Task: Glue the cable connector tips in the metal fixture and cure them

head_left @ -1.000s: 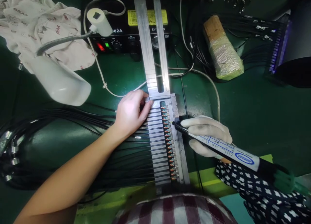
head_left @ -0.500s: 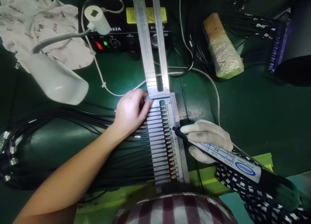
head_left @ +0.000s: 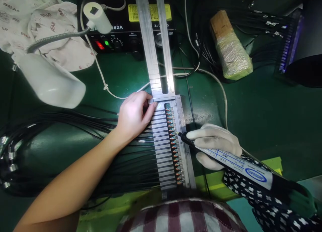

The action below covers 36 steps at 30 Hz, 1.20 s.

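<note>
My bare left hand (head_left: 134, 116) pinches the upper left edge of a metal fixture (head_left: 161, 151) between thumb and fingers. A row of black cables (head_left: 136, 154) lies across the fixture, ending in small connectors (head_left: 173, 138) with coloured wire ends. My right hand (head_left: 215, 143), in a white glove, is wrapped around a black dispensing syringe (head_left: 244, 170) with a white label. The syringe slants up and left, its narrow tip over the fixture's right side beside the middle connectors. Whether the tip touches a connector, I cannot tell.
A long slotted metal bar (head_left: 152, 57) extends beyond the fixture toward a black control box (head_left: 118, 40) with lit switches. At left stand a white lamp (head_left: 55, 82) and a cloth (head_left: 55, 27). A wrapped block (head_left: 232, 52) lies at right, near more cables. A thin hose (head_left: 223, 97) curves across the table.
The view has shifted slightly, and the background things sit a little further left. Both hands keep their hold and place; the syringe tip stays beside the middle connectors.
</note>
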{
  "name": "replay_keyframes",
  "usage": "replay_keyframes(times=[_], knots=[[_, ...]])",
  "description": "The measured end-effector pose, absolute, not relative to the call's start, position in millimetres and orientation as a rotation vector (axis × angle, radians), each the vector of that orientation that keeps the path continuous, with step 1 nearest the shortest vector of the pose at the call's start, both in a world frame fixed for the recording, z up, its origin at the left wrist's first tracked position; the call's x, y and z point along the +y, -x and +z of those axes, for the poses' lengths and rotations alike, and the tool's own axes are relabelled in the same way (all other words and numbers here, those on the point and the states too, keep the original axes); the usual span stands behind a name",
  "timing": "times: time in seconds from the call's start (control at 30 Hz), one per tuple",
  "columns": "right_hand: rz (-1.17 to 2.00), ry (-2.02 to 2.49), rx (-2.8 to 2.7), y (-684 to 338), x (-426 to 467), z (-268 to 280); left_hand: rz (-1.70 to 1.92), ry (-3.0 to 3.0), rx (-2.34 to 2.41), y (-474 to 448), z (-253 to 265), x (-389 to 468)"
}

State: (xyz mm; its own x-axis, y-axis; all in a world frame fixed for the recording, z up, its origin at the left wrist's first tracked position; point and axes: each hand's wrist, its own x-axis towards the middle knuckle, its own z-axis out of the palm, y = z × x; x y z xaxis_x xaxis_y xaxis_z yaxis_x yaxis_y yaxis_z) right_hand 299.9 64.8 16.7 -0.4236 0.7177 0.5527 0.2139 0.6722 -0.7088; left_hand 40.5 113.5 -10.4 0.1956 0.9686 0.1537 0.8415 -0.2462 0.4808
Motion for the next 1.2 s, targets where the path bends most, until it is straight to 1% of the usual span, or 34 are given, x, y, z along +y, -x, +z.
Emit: replay_keyframes(times=[1.2], knots=[[0.712,0.744,-1.949,-300.2,67.9,15.0,0.628,-2.232,1.717,-39.1,-11.1,113.1]])
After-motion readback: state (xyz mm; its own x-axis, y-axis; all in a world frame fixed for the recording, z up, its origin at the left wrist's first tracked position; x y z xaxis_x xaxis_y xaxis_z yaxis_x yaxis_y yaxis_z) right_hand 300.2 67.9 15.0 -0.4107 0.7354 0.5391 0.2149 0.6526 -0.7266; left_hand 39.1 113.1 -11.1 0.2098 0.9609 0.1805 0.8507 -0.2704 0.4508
